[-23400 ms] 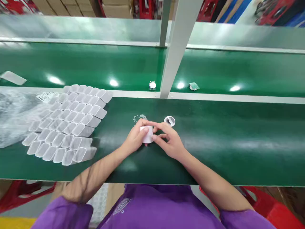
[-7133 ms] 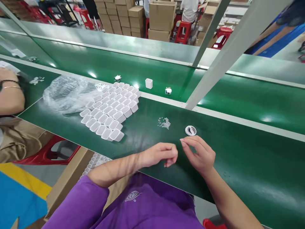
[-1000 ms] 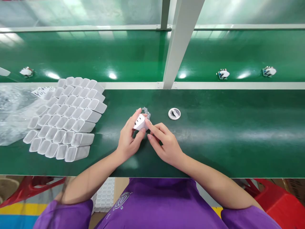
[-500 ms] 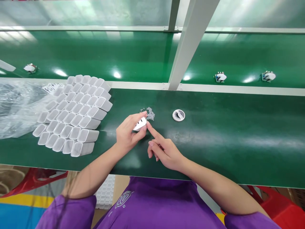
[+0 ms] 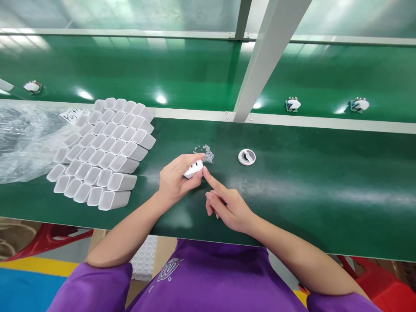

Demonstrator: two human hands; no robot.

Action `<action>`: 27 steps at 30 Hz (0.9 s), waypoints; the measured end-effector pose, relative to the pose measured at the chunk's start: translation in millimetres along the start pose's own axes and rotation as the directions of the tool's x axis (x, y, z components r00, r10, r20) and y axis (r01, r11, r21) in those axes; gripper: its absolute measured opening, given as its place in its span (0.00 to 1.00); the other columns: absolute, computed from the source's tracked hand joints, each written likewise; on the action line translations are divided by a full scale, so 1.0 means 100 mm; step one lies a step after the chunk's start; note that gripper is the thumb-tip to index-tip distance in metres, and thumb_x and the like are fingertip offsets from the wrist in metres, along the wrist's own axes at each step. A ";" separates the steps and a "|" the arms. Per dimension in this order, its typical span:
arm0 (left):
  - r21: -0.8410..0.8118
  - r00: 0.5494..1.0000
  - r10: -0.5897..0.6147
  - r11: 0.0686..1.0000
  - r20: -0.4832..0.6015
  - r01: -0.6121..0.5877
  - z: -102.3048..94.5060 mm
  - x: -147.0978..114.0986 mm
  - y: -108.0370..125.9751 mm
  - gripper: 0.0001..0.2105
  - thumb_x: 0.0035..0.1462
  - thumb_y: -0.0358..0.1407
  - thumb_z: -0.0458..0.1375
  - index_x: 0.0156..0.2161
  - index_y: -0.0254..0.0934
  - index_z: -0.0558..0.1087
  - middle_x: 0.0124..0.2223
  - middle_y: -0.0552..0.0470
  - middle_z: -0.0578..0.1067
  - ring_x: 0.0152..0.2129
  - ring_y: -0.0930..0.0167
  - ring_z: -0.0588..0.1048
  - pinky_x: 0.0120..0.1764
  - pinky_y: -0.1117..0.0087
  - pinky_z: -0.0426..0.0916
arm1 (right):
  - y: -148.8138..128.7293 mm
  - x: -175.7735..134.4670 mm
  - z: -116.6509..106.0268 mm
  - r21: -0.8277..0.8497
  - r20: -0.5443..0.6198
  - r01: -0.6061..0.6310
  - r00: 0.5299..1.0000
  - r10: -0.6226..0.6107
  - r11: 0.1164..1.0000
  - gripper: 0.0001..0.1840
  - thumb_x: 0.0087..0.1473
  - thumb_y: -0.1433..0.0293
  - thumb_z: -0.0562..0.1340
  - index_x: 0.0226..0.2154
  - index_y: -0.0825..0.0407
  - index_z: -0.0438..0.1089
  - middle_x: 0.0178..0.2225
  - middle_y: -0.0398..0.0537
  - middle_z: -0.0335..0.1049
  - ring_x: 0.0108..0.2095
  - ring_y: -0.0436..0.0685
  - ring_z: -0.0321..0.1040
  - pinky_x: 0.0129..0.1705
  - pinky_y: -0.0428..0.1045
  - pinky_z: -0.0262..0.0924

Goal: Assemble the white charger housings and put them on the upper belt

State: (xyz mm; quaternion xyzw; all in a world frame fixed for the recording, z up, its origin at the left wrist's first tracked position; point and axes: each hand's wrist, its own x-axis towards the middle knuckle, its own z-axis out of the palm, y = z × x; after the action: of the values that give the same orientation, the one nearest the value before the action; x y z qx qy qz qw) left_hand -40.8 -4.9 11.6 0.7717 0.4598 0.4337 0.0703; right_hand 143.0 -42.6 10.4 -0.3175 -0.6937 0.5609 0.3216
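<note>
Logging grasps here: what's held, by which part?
The left hand holds a slotted white piece by opposite sides; the right hand holds nothing visible.

Green bench (image 5: 308, 177) | left: plastic bag (image 5: 29, 138), rows of white cases (image 5: 107, 159) | middle: small translucent pieces (image 5: 209, 154) | beside: round white disc (image 5: 247, 157)

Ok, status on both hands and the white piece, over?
Left hand: grip on white piece, dark slots showing. Right hand: index fingertip at its edge. Small translucent bits close beyond; nothing visibly blocking.
</note>
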 end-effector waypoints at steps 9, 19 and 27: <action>-0.485 0.885 -0.375 0.740 0.277 0.466 0.01 -0.05 0.05 0.15 0.60 0.46 0.56 0.44 0.38 0.76 0.36 0.49 0.81 0.30 0.68 0.79 0.32 0.70 0.73 | -0.05 0.02 -0.05 0.082 -0.145 0.053 0.989 -0.041 0.995 0.23 0.64 0.72 0.52 0.61 0.48 0.60 0.25 0.37 0.65 0.21 0.43 0.59 0.24 0.38 0.62; -0.642 0.831 -0.339 0.529 0.441 0.556 0.09 -0.08 0.14 0.16 0.55 0.47 0.61 0.40 0.36 0.79 0.33 0.47 0.80 0.27 0.68 0.78 0.29 0.71 0.72 | -0.08 0.13 -0.19 0.320 -0.281 -0.016 0.953 0.111 0.947 0.10 0.55 0.65 0.65 0.39 0.51 0.76 0.28 0.41 0.66 0.24 0.45 0.64 0.22 0.41 0.66; -0.552 0.837 -0.280 0.647 0.469 0.526 0.07 -0.09 0.14 0.18 0.57 0.48 0.58 0.43 0.35 0.77 0.37 0.46 0.80 0.30 0.68 0.77 0.31 0.71 0.71 | -0.08 0.13 -0.18 0.357 -0.278 -0.044 0.949 0.151 0.933 0.08 0.52 0.66 0.68 0.35 0.51 0.76 0.26 0.42 0.69 0.23 0.46 0.64 0.22 0.42 0.65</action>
State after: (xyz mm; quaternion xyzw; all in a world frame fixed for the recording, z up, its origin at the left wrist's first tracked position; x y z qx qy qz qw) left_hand -28.9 -17.3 9.4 0.6338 0.4185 0.3991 0.5136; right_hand 149.2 -23.3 22.2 -0.3720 -0.5100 0.6346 0.4458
